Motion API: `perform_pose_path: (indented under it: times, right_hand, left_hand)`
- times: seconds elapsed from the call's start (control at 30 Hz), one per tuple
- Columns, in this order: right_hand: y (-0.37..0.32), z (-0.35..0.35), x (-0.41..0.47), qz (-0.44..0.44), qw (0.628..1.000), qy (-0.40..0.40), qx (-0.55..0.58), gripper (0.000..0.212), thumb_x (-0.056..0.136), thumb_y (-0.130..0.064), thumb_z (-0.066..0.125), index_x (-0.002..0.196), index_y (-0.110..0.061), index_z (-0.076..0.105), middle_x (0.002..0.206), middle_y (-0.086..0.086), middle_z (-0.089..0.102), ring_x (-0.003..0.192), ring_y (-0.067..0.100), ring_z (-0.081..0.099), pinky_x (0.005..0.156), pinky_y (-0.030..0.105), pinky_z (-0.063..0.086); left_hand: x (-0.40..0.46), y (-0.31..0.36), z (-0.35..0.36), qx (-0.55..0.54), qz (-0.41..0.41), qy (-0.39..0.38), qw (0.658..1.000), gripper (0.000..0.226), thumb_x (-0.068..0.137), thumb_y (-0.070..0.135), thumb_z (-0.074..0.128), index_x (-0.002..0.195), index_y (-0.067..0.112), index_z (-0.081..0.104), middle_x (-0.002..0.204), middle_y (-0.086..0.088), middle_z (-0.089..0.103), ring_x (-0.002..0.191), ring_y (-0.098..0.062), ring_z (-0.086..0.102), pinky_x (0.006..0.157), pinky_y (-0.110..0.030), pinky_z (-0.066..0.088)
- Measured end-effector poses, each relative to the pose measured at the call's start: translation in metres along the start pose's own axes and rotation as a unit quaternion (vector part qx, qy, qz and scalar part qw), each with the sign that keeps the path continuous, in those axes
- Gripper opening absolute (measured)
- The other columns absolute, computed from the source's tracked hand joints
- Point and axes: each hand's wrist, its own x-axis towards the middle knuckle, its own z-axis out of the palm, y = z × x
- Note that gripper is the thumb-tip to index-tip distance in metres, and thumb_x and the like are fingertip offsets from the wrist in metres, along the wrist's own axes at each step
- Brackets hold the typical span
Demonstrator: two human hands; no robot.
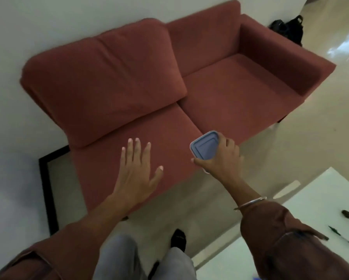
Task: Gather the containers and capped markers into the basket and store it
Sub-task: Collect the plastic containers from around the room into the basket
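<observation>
Head view: one container in hand, basket out of sight

The right hand (223,156) wraps a small container (205,146) with a blue-grey lid, fingers closed round its sides, held in the air just in front of the red sofa (220,87). It looks light, rigid and smooth, so gripping the walls below the lid rim seems safest. The left hand (136,174) hangs flat with fingers spread, holding nothing, over the sofa's front edge. A white table (311,229) right of the sofa carries a green marker (340,235). No basket shows; nothing blocks the way.
</observation>
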Motion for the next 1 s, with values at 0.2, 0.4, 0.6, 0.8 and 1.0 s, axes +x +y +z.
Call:
perform_pose_path:
  times: [0.2,0.4,0.6,0.8,1.0]
  right_hand:
    - [0.012,0.019,-0.113,-0.037,0.999,-0.007,-0.01,0.128,0.057,-0.083,0.08,0.157,-0.023,0.028,0.147,0.007,0.049,0.13,0.031,0.051,0.1,0.052,0.047]
    - [0.028,0.035,-0.245,-0.069,0.997,-0.013,0.011,0.126,0.059,-0.079,0.083,0.158,-0.026,0.027,0.15,0.008,0.046,0.134,0.033,0.048,0.103,0.056,0.044]
    - [0.061,0.028,-0.385,-0.047,0.997,-0.068,-0.005,0.123,0.058,-0.075,0.085,0.156,-0.026,0.031,0.147,0.006,0.049,0.132,0.032,0.051,0.102,0.053,0.047]
    - [0.135,0.027,-0.456,-0.043,0.996,-0.08,-0.022,0.122,0.056,-0.077,0.085,0.154,-0.029,0.032,0.145,0.003,0.049,0.127,0.03,0.052,0.102,0.054,0.049]
    - [0.241,0.041,-0.502,0.004,0.994,-0.11,-0.021,0.125,0.055,-0.075,0.086,0.156,-0.028,0.029,0.147,0.002,0.048,0.132,0.029,0.05,0.103,0.054,0.05]
  left_hand:
    - [-0.105,0.002,-0.007,0.045,0.012,-0.019,0.999,0.087,0.095,0.061,0.029,0.163,0.007,0.023,0.169,-0.026,0.016,0.16,-0.038,-0.002,0.13,-0.052,0.003]
    - [-0.241,0.01,0.025,0.034,0.003,-0.002,0.999,0.091,0.092,0.062,0.024,0.161,0.003,0.025,0.167,-0.031,0.02,0.159,-0.046,0.005,0.128,-0.056,0.008]
    - [-0.387,0.039,0.046,-0.053,-0.005,-0.058,0.997,0.091,0.086,0.053,0.03,0.16,-0.001,0.027,0.165,-0.034,0.021,0.157,-0.049,0.006,0.127,-0.06,0.01]
    - [-0.474,0.091,0.096,-0.112,-0.011,-0.065,0.991,0.087,0.091,0.056,0.031,0.157,0.0,0.031,0.164,-0.032,0.026,0.157,-0.048,0.008,0.127,-0.06,0.015]
    - [-0.526,0.185,0.15,-0.128,-0.005,-0.127,0.984,0.081,0.089,0.036,0.042,0.16,0.002,0.024,0.166,-0.029,0.023,0.158,-0.046,0.009,0.127,-0.057,0.018]
